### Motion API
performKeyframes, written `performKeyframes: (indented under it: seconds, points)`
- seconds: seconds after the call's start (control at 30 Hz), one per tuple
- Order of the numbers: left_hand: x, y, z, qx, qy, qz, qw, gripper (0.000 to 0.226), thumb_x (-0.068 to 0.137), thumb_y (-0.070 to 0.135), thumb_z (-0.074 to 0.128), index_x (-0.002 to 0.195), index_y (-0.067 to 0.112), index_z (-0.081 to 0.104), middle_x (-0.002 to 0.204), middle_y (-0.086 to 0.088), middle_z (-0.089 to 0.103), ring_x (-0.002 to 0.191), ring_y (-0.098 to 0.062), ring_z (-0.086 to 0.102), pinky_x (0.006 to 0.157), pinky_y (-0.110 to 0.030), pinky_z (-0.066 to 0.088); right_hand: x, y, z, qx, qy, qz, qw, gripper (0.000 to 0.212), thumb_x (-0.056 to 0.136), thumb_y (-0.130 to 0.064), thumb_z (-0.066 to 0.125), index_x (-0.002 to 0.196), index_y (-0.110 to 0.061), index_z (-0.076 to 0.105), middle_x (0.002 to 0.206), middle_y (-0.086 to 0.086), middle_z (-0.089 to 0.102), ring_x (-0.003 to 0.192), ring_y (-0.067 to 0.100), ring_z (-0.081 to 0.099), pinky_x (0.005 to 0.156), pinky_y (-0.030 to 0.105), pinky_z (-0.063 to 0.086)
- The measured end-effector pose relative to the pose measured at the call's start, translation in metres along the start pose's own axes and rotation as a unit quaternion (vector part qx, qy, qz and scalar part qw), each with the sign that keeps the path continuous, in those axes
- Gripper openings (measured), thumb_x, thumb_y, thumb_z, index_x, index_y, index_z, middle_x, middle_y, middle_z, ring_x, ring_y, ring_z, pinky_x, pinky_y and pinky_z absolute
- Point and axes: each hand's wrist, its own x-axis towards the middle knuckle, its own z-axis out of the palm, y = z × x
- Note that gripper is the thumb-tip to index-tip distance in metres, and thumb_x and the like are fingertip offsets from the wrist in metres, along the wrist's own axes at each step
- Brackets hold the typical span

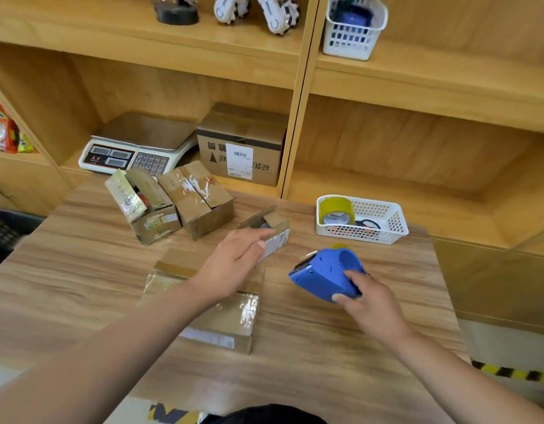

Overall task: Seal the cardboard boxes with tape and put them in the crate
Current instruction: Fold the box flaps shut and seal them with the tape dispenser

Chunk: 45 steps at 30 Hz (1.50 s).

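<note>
A flat cardboard box (221,319) with glossy tape across its top lies on the wooden table (295,362) in front of me. My left hand (234,264) hovers over its far end, fingers loosely apart, fingertips at a small open cardboard box (272,228) behind it. My right hand (368,301) grips a blue tape dispenser (325,273) resting on the table to the right. Two more cardboard boxes sit at the back left: one with open flaps (145,206), one closed with torn tape marks (200,200). A dark crate (4,231) shows at the left edge.
A white basket (387,228) with a yellow tape roll (338,209) stands at the back right of the table. On the shelf behind are a weighing scale (133,148) and a large labelled carton (243,145). Another white basket (353,29) sits on the upper shelf.
</note>
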Motion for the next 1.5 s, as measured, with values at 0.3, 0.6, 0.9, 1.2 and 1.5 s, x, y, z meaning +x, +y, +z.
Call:
performKeyframes:
  seconds: [0.3,0.6,0.9,1.2,1.5]
  points:
    - [-0.002,0.033,-0.020,-0.099,-0.111,-0.057,0.987,0.060,0.091,0.065,0.019,0.142,0.039,0.038,0.146,0.015,0.036,0.138,-0.004,0.022,0.116,-0.037,0.015,-0.020,-0.050,-0.040,-0.052,0.078,-0.163,0.982,0.028,0.071,-0.027,0.076,0.094,-0.013,0.068,0.076,-0.003,0.067,0.103,0.013,0.039,0.104,0.007,0.013]
    - [-0.001,0.038,-0.030,-0.006,-0.095,0.024,0.995,0.047,0.076,0.027,0.078,0.116,0.044,0.059,0.122,0.021,0.053,0.121,0.005,0.041,0.102,-0.018,0.029,-0.031,-0.068,-0.046,-0.086,0.067,-0.195,0.975,0.043,0.075,-0.049,0.056,0.097,-0.014,0.069,0.081,-0.007,0.069,0.108,0.017,0.042,0.110,0.007,0.005]
    - [0.000,0.035,-0.030,-0.051,0.000,-0.004,0.999,0.009,0.081,0.020,0.074,0.078,0.028,0.074,0.077,0.024,0.067,0.079,0.007,0.060,0.078,-0.019,0.049,-0.034,-0.082,-0.043,-0.064,0.085,-0.196,0.975,0.039,0.073,-0.035,0.069,0.103,-0.012,0.068,0.093,-0.011,0.067,0.115,-0.001,0.033,0.106,0.007,0.009]
    - [0.006,0.039,-0.029,-0.196,0.021,-0.151,0.969,0.010,0.086,0.007,0.067,0.078,0.003,0.071,0.063,-0.001,0.068,0.051,-0.003,0.060,0.054,-0.019,0.046,-0.023,-0.104,-0.044,-0.002,-0.020,-0.079,0.997,0.073,0.066,-0.063,0.057,0.133,-0.049,0.030,0.120,-0.033,0.038,0.110,0.013,0.034,0.091,0.027,0.029]
    - [0.012,0.035,-0.028,-0.180,0.029,-0.178,0.967,0.023,0.090,0.001,0.060,0.069,0.009,0.064,0.048,0.006,0.061,0.043,-0.002,0.056,0.047,-0.015,0.049,-0.012,-0.112,-0.050,-0.132,-0.002,-0.124,0.983,0.066,0.070,-0.050,0.072,0.125,-0.035,0.040,0.107,-0.019,0.052,0.086,0.002,0.040,0.084,0.027,0.030]
